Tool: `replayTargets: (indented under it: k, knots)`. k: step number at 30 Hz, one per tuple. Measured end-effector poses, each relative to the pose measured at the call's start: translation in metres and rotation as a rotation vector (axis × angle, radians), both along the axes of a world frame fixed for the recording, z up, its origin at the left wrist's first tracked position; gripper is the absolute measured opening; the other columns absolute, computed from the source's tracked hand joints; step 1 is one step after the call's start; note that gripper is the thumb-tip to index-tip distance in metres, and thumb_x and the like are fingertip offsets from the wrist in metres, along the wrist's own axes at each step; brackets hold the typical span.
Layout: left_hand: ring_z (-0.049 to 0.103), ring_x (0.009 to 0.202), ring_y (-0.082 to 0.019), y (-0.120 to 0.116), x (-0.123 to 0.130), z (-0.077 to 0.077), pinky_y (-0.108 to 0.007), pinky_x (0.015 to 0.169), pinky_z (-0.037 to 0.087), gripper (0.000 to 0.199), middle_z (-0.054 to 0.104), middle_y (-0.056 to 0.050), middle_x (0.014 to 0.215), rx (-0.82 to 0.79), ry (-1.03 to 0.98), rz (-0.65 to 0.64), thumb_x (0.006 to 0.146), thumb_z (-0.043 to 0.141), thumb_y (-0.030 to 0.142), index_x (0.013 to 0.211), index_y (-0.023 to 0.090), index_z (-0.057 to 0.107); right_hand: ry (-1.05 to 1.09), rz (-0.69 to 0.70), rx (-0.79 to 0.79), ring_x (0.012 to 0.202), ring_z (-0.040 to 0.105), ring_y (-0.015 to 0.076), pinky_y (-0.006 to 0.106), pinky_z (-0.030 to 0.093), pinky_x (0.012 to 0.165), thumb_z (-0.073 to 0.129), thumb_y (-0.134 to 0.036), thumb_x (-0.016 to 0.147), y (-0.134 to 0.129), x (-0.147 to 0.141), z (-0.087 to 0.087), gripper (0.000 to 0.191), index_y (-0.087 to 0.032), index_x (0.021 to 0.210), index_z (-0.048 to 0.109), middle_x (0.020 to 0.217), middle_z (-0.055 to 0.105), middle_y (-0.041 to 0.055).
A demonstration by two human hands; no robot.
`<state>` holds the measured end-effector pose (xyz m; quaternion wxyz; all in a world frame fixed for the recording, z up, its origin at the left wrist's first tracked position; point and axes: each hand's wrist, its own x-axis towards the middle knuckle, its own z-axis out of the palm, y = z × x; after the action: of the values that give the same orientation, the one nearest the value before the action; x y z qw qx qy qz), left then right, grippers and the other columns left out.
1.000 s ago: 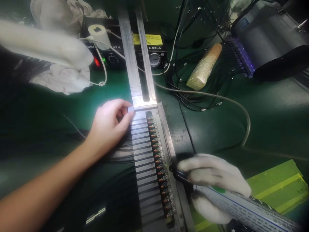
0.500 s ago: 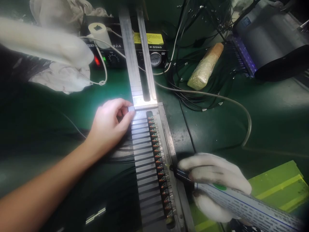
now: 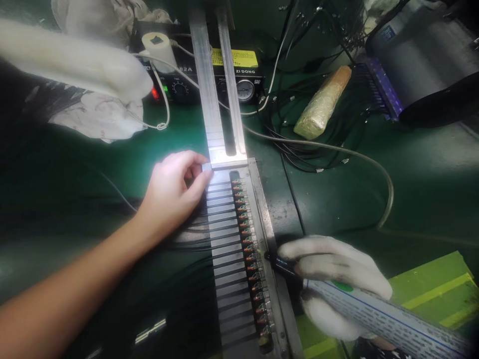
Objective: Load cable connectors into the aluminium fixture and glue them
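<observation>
A long metal fixture (image 3: 228,259) runs up the middle, with black cables lying in its slots. Small connectors with orange and green wire ends (image 3: 250,249) line its dark channel. My left hand (image 3: 175,192), bare, pinches the fixture's upper left corner between thumb and fingers. In a white glove, my right hand (image 3: 337,267) grips a white printed tube (image 3: 377,314) that has a black nozzle (image 3: 282,265). The nozzle tip is over the fixture's right side, close to the connector row; whether it touches one I cannot tell.
Behind stands a black controller box (image 3: 245,82) with a gauge, crossed by a slotted metal bar (image 3: 207,99). A blurred white arm-like shape (image 3: 75,62) reaches in at upper left. Cables, a wrapped roll (image 3: 324,102), a grey machine (image 3: 426,60) and a green mat (image 3: 437,284) lie right.
The whole view has shifted slightly, so things appear a little further right. Both hands keep their holds, and the nozzle stays by about the same stretch of connectors.
</observation>
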<state>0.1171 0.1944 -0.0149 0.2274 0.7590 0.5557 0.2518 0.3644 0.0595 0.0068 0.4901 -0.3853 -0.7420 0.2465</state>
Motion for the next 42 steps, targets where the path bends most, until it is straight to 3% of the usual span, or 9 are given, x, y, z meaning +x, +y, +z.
replayTargets:
  k: [7, 11, 15, 20, 26, 42]
  knots:
    - [0.056, 0.072, -0.019, 0.0, 0.001, 0.0, -0.031, 0.064, 0.043, 0.021, 0.061, -0.002, 0.079, -0.007, -0.002, 0.005, 0.086, 0.056, 0.04, 0.09, 0.02, 0.063, -0.002, -0.027, 0.036, 0.083, 0.075, 0.0234, 0.031, 0.066, 0.068, 0.066, -0.009, 0.079, -0.002, 0.0, -0.003, 0.016, -0.013, 0.095, 0.069, 0.082, 0.075, 0.0072]
    - [0.055, 0.07, -0.018, 0.0, 0.001, 0.0, -0.031, 0.063, 0.042, 0.02, 0.06, -0.001, 0.077, 0.002, -0.004, 0.0, 0.086, 0.057, 0.038, 0.09, 0.02, 0.064, -0.006, -0.062, 0.071, 0.079, 0.076, 0.0227, 0.03, 0.065, 0.064, 0.062, -0.014, 0.086, -0.005, 0.0, 0.006, 0.009, -0.014, 0.094, 0.067, 0.074, 0.073, 0.0053]
    - [0.055, 0.069, -0.018, 0.0, 0.002, 0.001, -0.03, 0.062, 0.042, 0.02, 0.06, -0.002, 0.076, -0.001, -0.012, 0.002, 0.086, 0.057, 0.038, 0.089, 0.019, 0.064, -0.08, -0.041, 0.062, 0.073, 0.075, 0.0204, 0.029, 0.064, 0.062, 0.06, -0.017, 0.089, -0.007, -0.001, 0.015, 0.006, -0.015, 0.089, 0.066, 0.078, 0.075, 0.007]
    - [0.055, 0.069, -0.018, 0.0, 0.002, 0.001, -0.031, 0.064, 0.042, 0.02, 0.06, -0.001, 0.076, 0.002, -0.01, 0.008, 0.086, 0.058, 0.038, 0.089, 0.02, 0.064, -0.098, -0.019, 0.058, 0.078, 0.076, 0.022, 0.029, 0.064, 0.063, 0.06, -0.008, 0.082, -0.01, -0.002, 0.009, 0.013, -0.014, 0.091, 0.066, 0.075, 0.075, 0.0062]
    - [0.055, 0.07, -0.018, 0.0, 0.001, 0.0, -0.031, 0.065, 0.042, 0.019, 0.06, -0.001, 0.078, -0.005, -0.017, 0.001, 0.086, 0.058, 0.038, 0.09, 0.02, 0.064, -0.063, -0.01, 0.062, 0.077, 0.076, 0.0218, 0.028, 0.063, 0.06, 0.06, -0.011, 0.081, -0.008, -0.003, 0.005, 0.011, -0.012, 0.09, 0.067, 0.072, 0.073, 0.0059]
    - [0.056, 0.071, -0.019, 0.0, 0.002, -0.001, -0.032, 0.065, 0.043, 0.02, 0.061, -0.002, 0.079, -0.024, -0.01, 0.006, 0.087, 0.057, 0.04, 0.092, 0.021, 0.063, -0.078, -0.002, 0.057, 0.081, 0.076, 0.0179, 0.026, 0.062, 0.069, 0.059, -0.01, 0.082, -0.011, -0.001, 0.006, 0.007, -0.011, 0.085, 0.066, 0.078, 0.075, 0.0068]
